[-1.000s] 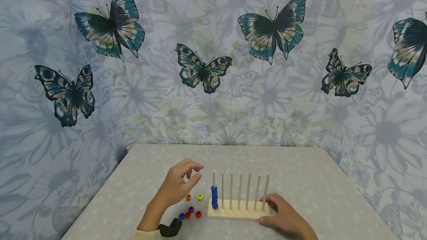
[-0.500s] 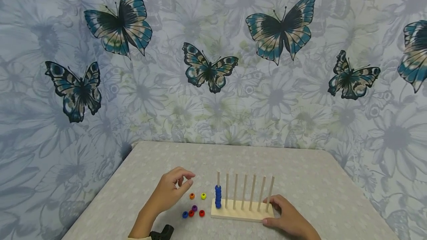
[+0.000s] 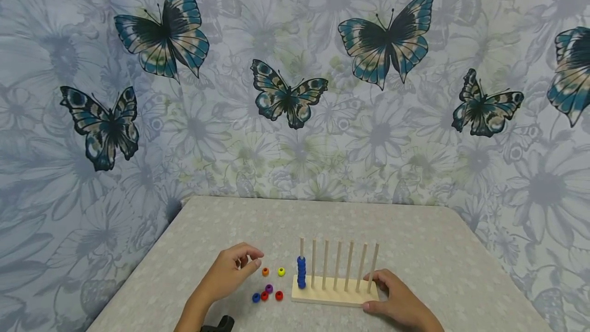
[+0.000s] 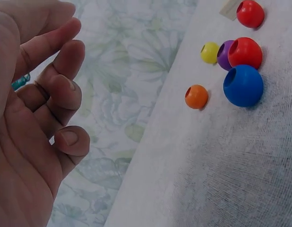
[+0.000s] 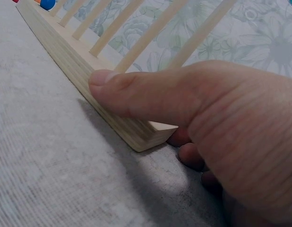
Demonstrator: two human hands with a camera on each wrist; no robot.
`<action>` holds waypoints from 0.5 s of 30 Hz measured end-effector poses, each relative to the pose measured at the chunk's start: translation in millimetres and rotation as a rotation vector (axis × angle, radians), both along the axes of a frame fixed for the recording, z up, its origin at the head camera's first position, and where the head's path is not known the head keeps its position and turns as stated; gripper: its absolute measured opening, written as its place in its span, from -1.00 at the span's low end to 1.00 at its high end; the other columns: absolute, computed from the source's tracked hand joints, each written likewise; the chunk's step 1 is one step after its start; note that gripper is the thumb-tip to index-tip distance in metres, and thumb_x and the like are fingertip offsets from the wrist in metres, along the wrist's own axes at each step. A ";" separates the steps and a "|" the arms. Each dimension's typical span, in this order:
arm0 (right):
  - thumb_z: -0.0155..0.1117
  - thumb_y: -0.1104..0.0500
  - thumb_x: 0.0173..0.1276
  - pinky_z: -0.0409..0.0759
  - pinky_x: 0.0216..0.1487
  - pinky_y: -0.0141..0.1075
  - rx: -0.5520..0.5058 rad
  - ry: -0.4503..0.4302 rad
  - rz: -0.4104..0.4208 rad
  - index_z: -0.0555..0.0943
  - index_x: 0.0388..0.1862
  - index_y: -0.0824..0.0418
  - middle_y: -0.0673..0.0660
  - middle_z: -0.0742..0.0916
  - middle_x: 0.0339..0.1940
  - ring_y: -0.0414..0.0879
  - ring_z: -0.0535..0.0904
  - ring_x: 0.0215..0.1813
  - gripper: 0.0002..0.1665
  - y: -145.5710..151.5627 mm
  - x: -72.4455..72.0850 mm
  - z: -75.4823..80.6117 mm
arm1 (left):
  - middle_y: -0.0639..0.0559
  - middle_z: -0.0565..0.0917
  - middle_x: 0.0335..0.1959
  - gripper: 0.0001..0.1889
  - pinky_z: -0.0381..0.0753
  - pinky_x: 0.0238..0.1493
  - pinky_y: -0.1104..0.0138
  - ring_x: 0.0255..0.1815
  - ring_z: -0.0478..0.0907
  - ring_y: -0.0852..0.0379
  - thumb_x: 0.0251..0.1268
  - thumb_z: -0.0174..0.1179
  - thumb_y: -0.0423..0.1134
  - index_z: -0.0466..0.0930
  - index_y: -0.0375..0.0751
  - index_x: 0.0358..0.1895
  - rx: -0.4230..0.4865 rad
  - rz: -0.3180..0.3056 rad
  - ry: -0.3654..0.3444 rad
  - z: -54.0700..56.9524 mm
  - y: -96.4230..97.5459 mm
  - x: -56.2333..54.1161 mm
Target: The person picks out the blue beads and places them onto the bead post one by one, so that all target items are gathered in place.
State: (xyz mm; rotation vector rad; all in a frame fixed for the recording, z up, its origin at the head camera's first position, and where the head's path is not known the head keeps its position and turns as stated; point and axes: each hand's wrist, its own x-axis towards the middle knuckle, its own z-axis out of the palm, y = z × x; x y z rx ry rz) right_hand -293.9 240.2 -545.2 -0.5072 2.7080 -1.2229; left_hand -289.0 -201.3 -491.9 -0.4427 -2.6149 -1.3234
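A wooden peg stand (image 3: 334, 298) with a row of upright pegs sits on the table. Several blue beads are stacked on its leftmost peg (image 3: 301, 273); the other pegs are bare. My right hand (image 3: 398, 301) grips the stand's right end, thumb (image 5: 132, 92) on the near edge and fingers behind. To the left, my left hand (image 3: 232, 270) hovers with loosely bent fingers and nothing visible in them. Loose beads lie between it and the stand: orange (image 3: 265, 271), yellow (image 3: 281, 271), purple (image 3: 269, 288), blue (image 4: 243, 86), and two red, one of them a red bead (image 3: 278, 295) nearer the stand.
A pale patterned cloth covers the table (image 3: 230, 214), which reaches back to a wall (image 3: 295, 168) papered with flowers and butterflies. A black strap device (image 3: 223, 324) shows on the left wrist at the bottom edge.
My left hand has drawn back leftward and lower, away from the stacked peg. The right hand keeps its grip on the stand, and the beads stay put; the head view has shifted slightly.
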 end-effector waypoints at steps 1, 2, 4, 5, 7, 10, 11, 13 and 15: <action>0.54 -0.16 0.14 0.48 0.10 -0.39 0.000 0.001 -0.001 0.54 0.18 0.04 0.03 0.59 0.14 -0.20 0.46 0.07 -0.32 0.0 0.2 0.1 | 0.29 0.65 -0.28 -0.91 0.51 -0.35 0.38 -0.37 0.47 0.22 0.33 0.32 -0.01 0.68 0.36 -0.17 0.000 -0.002 -0.011 -1.0 -0.6 -0.3; 0.54 -0.16 0.14 0.49 0.10 -0.39 -0.003 0.001 -0.001 0.54 0.18 0.05 0.03 0.59 0.14 -0.20 0.46 0.08 -0.32 0.0 0.5 0.2 | 0.29 0.65 -0.28 -0.92 0.51 -0.36 0.38 -0.36 0.47 0.23 0.33 0.32 -0.01 0.69 0.34 -0.17 -0.001 -0.003 -0.020 -2.1 -1.2 -0.6; 0.54 -0.15 0.15 0.49 0.10 -0.40 -0.006 -0.001 0.001 0.54 0.18 0.06 0.04 0.59 0.15 -0.20 0.47 0.09 -0.32 -0.1 1.0 0.9 | 0.27 0.66 -0.28 -0.93 0.51 -0.38 0.38 -0.37 0.47 0.23 0.33 0.32 -0.02 0.69 0.32 -0.17 -0.004 -0.007 -0.039 -3.9 -2.3 -1.1; 0.54 -0.15 0.15 0.49 0.10 -0.39 -0.010 -0.003 0.003 0.54 0.18 0.07 0.04 0.59 0.16 -0.19 0.47 0.09 -0.32 -0.3 1.3 1.3 | 0.27 0.66 -0.28 -0.93 0.51 -0.38 0.37 -0.37 0.47 0.24 0.33 0.32 -0.03 0.70 0.30 -0.18 -0.006 -0.011 -0.047 -4.7 -2.8 -1.2; 0.54 -0.14 0.15 0.49 0.10 -0.40 -0.010 -0.002 0.004 0.54 0.18 0.07 0.04 0.59 0.15 -0.20 0.47 0.08 -0.32 -0.7 2.0 2.5 | 0.25 0.66 -0.28 -0.93 0.51 -0.40 0.37 -0.39 0.47 0.25 0.34 0.32 -0.06 0.70 0.27 -0.17 -0.015 -0.020 -0.061 -6.5 -3.8 -1.6; 0.54 -0.14 0.14 0.49 0.08 -0.40 -0.011 0.005 0.007 0.54 0.18 0.07 0.04 0.59 0.13 -0.21 0.46 0.05 -0.32 -1.4 2.7 4.1 | 0.22 0.67 -0.27 -0.92 0.50 -0.42 0.37 -0.40 0.47 0.25 0.34 0.32 -0.08 0.72 0.20 -0.16 -0.032 -0.038 -0.080 -9.2 -5.2 -2.6; 0.55 -0.13 0.14 0.48 0.07 -0.40 -0.012 0.008 0.007 0.54 0.17 0.07 0.04 0.59 0.13 -0.21 0.45 0.04 -0.33 -1.4 2.9 4.2 | 0.21 0.67 -0.28 -0.91 0.50 -0.43 0.37 -0.41 0.47 0.25 0.34 0.32 -0.08 0.72 0.17 -0.15 -0.041 -0.045 -0.087 -10.2 -5.9 -3.0; 0.55 -0.13 0.14 0.48 0.07 -0.40 -0.011 0.008 0.008 0.54 0.17 0.08 0.04 0.59 0.13 -0.21 0.46 0.05 -0.32 -1.4 3.3 4.7 | 0.17 0.66 -0.29 -0.88 0.49 -0.43 0.37 -0.41 0.47 0.25 0.34 0.32 -0.05 0.72 0.10 -0.14 -0.048 -0.059 -0.105 -12.4 -7.3 -4.2; 0.55 -0.12 0.15 0.49 0.11 -0.40 -0.015 0.004 0.010 0.54 0.18 0.09 0.04 0.59 0.14 -0.19 0.47 0.08 -0.32 -1.3 3.6 4.8 | 0.15 0.66 -0.30 -0.83 0.48 -0.44 0.37 -0.42 0.46 0.25 0.33 0.31 -0.01 0.73 0.05 -0.14 -0.053 -0.068 -0.125 -13.8 -8.6 -5.4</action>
